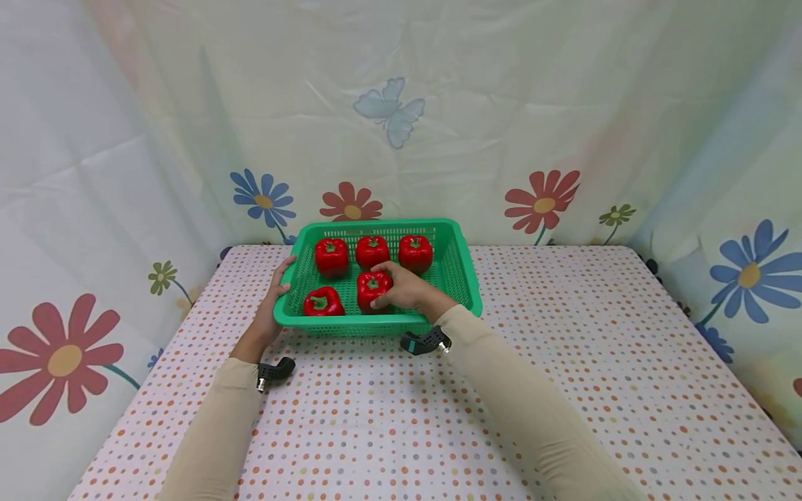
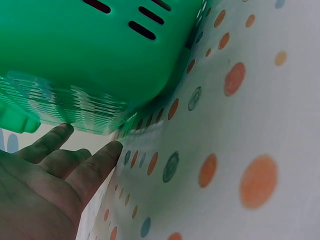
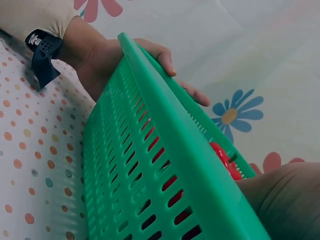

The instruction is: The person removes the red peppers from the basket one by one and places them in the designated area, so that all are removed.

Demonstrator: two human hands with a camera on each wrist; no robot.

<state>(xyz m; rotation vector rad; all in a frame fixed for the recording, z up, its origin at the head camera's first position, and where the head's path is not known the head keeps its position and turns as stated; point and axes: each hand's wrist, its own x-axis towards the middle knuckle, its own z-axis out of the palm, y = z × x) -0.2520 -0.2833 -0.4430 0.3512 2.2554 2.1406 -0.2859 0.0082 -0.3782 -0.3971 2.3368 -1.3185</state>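
Observation:
A green plastic basket [image 1: 382, 321] with slotted walls holds several red bell peppers. Inside its front half, my right hand [image 1: 406, 287] grips an upright bell pepper [image 1: 372, 285], thumb at the near side and fingers over the far side. To the left of it another bell pepper [image 1: 323, 302] lies tipped, its green stem facing forward. My left hand [image 1: 271, 299] rests against the basket's left end, thumb at the rim. In the left wrist view the straight fingers [image 2: 95, 167] of that hand lie along the outer wall.
Three more bell peppers stand in a row along the basket's back wall, the rightmost pepper [image 1: 415, 254] among them. The basket sits near the far edge of a table with a dotted cover [image 1: 564, 348]. A flowered curtain [image 1: 438, 160] hangs behind and at both sides.

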